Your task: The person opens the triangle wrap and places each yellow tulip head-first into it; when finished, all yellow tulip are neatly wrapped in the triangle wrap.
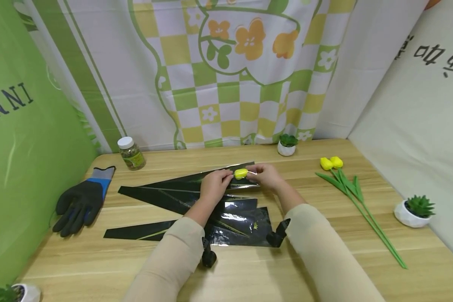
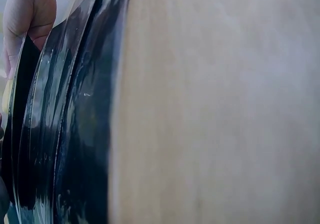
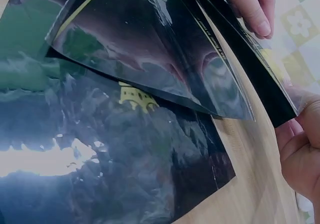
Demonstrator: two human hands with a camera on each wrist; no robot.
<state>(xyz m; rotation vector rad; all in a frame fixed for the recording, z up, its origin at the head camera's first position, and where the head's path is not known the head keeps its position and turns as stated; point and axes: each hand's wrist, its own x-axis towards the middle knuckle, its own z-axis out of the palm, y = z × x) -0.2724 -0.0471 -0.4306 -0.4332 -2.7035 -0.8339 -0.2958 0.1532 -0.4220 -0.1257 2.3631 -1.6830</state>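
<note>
Between the two hands is a yellow artificial tulip (image 1: 240, 173), its head near the wide end of a black flower sleeve (image 1: 181, 180) with a clear front. The left hand (image 1: 215, 183) pinches this sleeve just left of the bloom. With thumb and fingers, the right hand (image 1: 267, 175) grips the sleeve's wide edge; the right wrist view shows this right hand (image 3: 302, 154) close up. The tulip's stem is mostly hidden. More black sleeves (image 1: 245, 226) with gold lines and a crown print lie beneath the forearms. Only a sliver of the left hand shows in the left wrist view.
Two yellow tulips (image 1: 347, 188) with green stems lie at the right. A dark work glove (image 1: 81, 201) and a white-capped jar (image 1: 131, 154) are at the left. Potted succulents (image 1: 414, 211) stand near the edges. Printed curtains (image 1: 234, 96) enclose the wooden table.
</note>
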